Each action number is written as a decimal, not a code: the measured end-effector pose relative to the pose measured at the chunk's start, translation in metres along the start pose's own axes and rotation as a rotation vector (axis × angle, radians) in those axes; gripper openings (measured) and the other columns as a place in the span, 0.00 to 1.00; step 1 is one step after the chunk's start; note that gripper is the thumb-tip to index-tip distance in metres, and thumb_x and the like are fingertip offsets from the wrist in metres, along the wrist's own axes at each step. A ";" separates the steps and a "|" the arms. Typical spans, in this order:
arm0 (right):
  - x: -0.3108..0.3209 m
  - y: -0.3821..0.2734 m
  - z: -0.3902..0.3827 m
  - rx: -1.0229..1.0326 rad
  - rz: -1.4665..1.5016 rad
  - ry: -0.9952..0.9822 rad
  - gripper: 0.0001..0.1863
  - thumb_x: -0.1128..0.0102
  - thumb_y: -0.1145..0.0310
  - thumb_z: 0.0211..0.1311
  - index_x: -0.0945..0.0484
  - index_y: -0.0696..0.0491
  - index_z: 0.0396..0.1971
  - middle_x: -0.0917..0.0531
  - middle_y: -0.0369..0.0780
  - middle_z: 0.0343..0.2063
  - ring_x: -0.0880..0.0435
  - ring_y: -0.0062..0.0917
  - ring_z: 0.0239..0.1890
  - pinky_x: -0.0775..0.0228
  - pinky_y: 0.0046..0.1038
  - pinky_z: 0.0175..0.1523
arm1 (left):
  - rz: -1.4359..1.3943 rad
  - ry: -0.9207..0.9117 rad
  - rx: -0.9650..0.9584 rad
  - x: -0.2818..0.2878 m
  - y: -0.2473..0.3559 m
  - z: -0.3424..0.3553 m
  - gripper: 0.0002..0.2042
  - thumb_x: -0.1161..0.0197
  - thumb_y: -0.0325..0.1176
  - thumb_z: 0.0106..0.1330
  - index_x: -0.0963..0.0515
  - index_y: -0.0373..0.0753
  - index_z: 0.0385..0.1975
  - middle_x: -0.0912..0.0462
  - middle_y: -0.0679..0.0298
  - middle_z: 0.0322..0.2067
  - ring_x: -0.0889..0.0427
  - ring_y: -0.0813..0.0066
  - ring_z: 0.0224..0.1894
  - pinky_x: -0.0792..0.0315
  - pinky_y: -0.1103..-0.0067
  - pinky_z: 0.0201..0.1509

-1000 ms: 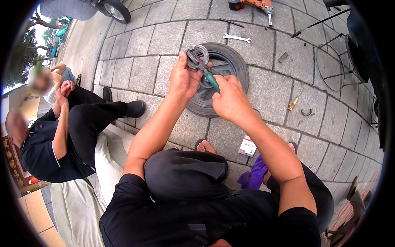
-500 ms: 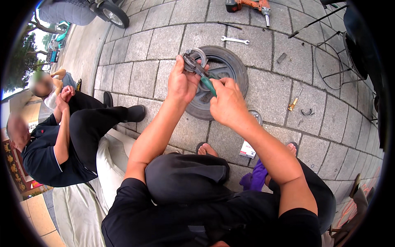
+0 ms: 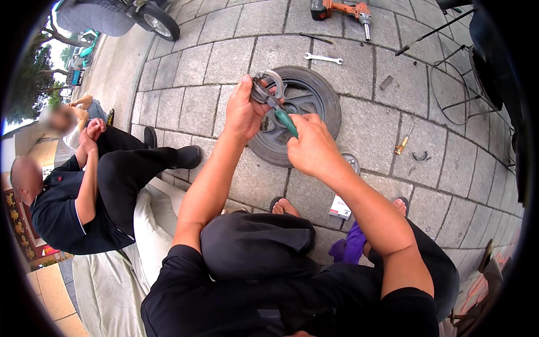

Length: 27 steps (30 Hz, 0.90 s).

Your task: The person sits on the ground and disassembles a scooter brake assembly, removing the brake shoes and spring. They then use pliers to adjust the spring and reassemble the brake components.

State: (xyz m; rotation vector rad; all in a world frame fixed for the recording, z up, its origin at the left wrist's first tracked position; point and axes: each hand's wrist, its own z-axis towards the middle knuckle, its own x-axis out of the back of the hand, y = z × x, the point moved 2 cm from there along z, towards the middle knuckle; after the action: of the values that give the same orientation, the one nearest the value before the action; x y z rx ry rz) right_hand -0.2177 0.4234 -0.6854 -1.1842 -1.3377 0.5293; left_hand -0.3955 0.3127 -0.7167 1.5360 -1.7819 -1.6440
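My left hand (image 3: 244, 115) is wrapped round a metal part with a curved, brake-shoe-like piece (image 3: 275, 77), held over a grey spoked wheel with a tire (image 3: 323, 98). My right hand (image 3: 309, 146) grips the green handle (image 3: 286, 119) of a pliers-like tool, whose dark metal jaws lie against the part at my left thumb and fingers. Exactly what the jaws bite on is too small to tell. Under my right wrist a round metal piece (image 3: 352, 161) is partly hidden.
An orange power tool (image 3: 337, 11), wrench (image 3: 323, 59), screwdriver (image 3: 403, 145), curved piece (image 3: 420, 156), white box (image 3: 339, 208) and purple cloth (image 3: 348, 247) lie around me. A seated person (image 3: 67, 208) is at left, another (image 3: 76, 129) behind. Black wire frames (image 3: 449, 104) stand right, a vehicle (image 3: 101, 17) top left.
My hands have shifted slightly left and down in the picture, still gripping the part and tool. The wheel and surroundings sit a little lower in view.
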 end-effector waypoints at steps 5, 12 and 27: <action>-0.008 0.002 -0.001 0.003 -0.008 0.026 0.25 0.43 0.75 0.61 0.22 0.58 0.60 0.24 0.61 0.58 0.24 0.56 0.61 0.31 0.48 0.68 | 0.065 0.022 -0.070 -0.003 0.000 -0.002 0.22 0.52 0.51 0.84 0.27 0.33 0.49 0.17 0.54 0.40 0.13 0.60 0.43 0.14 0.53 0.52; -0.016 0.002 -0.002 -0.008 -0.012 0.055 0.26 0.43 0.74 0.61 0.23 0.59 0.62 0.26 0.61 0.61 0.25 0.56 0.63 0.31 0.48 0.69 | 0.047 0.000 -0.051 0.001 -0.004 -0.002 0.22 0.53 0.51 0.85 0.28 0.33 0.47 0.16 0.54 0.41 0.12 0.57 0.42 0.14 0.55 0.52; -0.020 0.001 -0.006 0.033 -0.037 0.115 0.26 0.42 0.75 0.61 0.23 0.59 0.61 0.25 0.59 0.58 0.24 0.56 0.60 0.31 0.48 0.67 | 0.011 0.015 -0.062 -0.003 0.001 -0.008 0.17 0.52 0.48 0.85 0.30 0.37 0.47 0.16 0.55 0.40 0.13 0.61 0.42 0.12 0.55 0.50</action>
State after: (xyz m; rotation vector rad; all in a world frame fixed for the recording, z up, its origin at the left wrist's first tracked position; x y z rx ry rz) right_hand -0.2168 0.4049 -0.6940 -1.1442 -1.2463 0.4483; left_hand -0.3882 0.3110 -0.7122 1.5056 -1.7121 -1.6623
